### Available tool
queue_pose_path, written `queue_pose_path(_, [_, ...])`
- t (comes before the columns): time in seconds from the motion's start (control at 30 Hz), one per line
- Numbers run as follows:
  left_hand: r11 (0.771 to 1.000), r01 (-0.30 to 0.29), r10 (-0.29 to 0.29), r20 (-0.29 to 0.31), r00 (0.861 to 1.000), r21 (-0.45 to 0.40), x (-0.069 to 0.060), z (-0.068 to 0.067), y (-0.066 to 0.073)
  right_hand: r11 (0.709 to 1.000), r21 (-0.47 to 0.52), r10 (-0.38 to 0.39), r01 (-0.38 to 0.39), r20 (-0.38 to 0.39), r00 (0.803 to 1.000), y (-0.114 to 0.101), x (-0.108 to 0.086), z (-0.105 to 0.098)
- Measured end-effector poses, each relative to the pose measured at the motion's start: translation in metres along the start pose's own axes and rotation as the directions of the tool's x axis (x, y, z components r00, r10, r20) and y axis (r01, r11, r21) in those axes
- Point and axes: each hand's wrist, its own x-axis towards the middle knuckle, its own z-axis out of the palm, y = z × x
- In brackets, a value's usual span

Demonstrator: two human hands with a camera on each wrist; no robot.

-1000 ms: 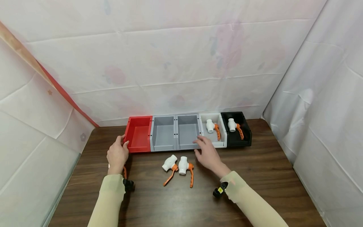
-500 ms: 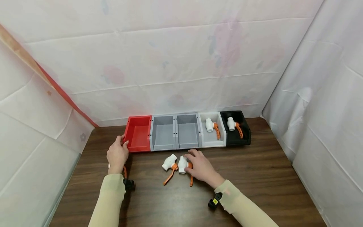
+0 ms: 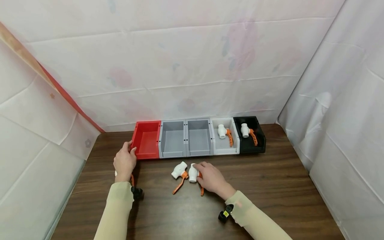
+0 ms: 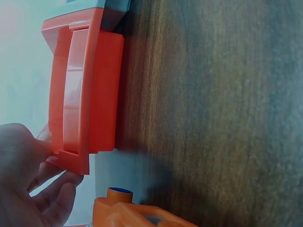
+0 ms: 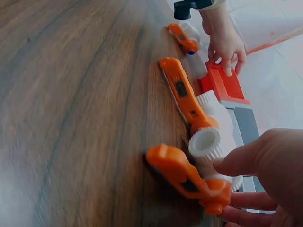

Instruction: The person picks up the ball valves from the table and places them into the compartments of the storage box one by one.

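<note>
My left hand [image 3: 124, 163] pinches the left side of the red bin [image 3: 147, 156]; in the left wrist view, its thumb lies at the rim and its fingers are outside the wall. My right hand [image 3: 212, 178] holds a white ball valve [image 3: 193, 174] with an orange lever, lying on the table. In the right wrist view, the thumb presses its white body and the other fingers reach round behind, partly hidden. Just left of it lies a second ball valve [image 3: 179, 170]. Another ball valve [image 5: 189, 38], mostly hidden by my left hand in the head view, lies near my left wrist.
Right of the red bin, two grey bins [image 3: 173, 155], a white bin [image 3: 223, 150] and a black bin [image 3: 261, 143] stand in a row. The white and black bins each hold a ball valve. Patterned cloth [image 3: 186, 66] hangs behind the wooden table [image 3: 180, 216].
My right hand has moved from in front of the grey and white bins down and left onto the nearer valve, closing its fingers on it. The left hand has stayed at the red bin.
</note>
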Motion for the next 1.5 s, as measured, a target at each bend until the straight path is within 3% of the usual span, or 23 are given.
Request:
queue_pose_path(0.33, [1.000,0.021,-0.021,0.002,1.000,-0.005,-0.002,0.002,0.000,1.000,-0.027,0.005,-0.008,-0.090,0.996,-0.012,-0.007,0.008])
queue_pose_path(0.7, [0.999,0.031,-0.031,-0.010,0.999,-0.009,-0.001,0.004,0.001,0.998,-0.037,0.045,-0.048,-0.065,0.997,-0.017,-0.008,0.018])
queue_pose_path(1.2, [0.999,0.039,-0.039,-0.022,0.999,-0.014,-0.001,0.004,0.001,0.997,-0.057,0.045,-0.050,-0.085,0.995,-0.018,-0.003,0.016])
queue_pose_path(1.5, [0.999,0.037,-0.038,-0.018,0.999,-0.024,-0.001,0.005,0.002,0.995,-0.078,0.052,-0.055,-0.044,0.998,-0.021,-0.001,0.010])
